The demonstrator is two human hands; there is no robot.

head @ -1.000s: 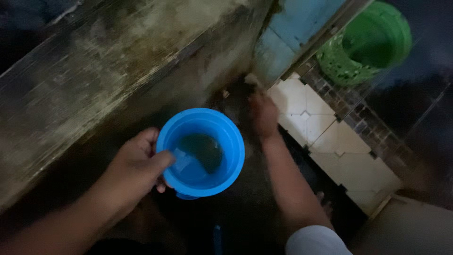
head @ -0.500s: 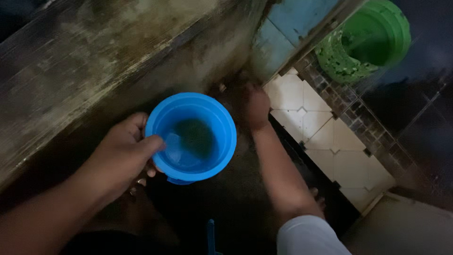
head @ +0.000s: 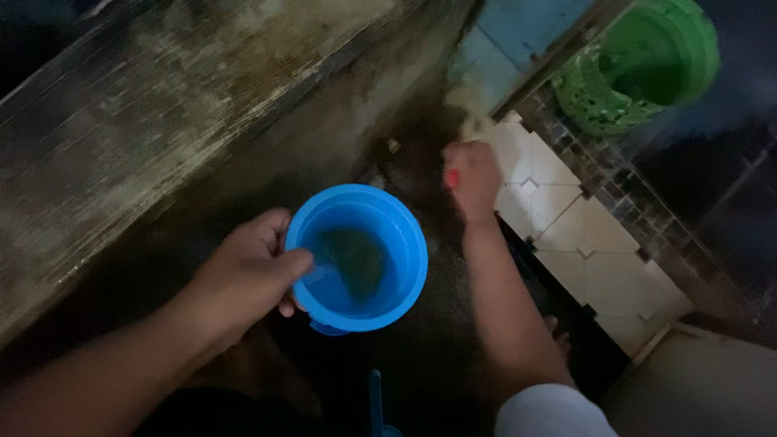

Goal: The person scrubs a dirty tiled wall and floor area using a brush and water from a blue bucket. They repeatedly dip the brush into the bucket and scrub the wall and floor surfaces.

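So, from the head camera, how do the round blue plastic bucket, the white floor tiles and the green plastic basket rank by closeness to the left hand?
From the left hand:
1. Round blue plastic bucket, gripped at its rim.
2. White floor tiles, right of it.
3. Green plastic basket, top right corner.

— What is seen of the blue bucket (head: 357,257)?
— It is held upright by its rim, above the dark wet floor; some water is seen inside.
— And the small red thing (head: 452,177)?
— It is clasped low, at the pale tiles' edge; its kind cannot be told.
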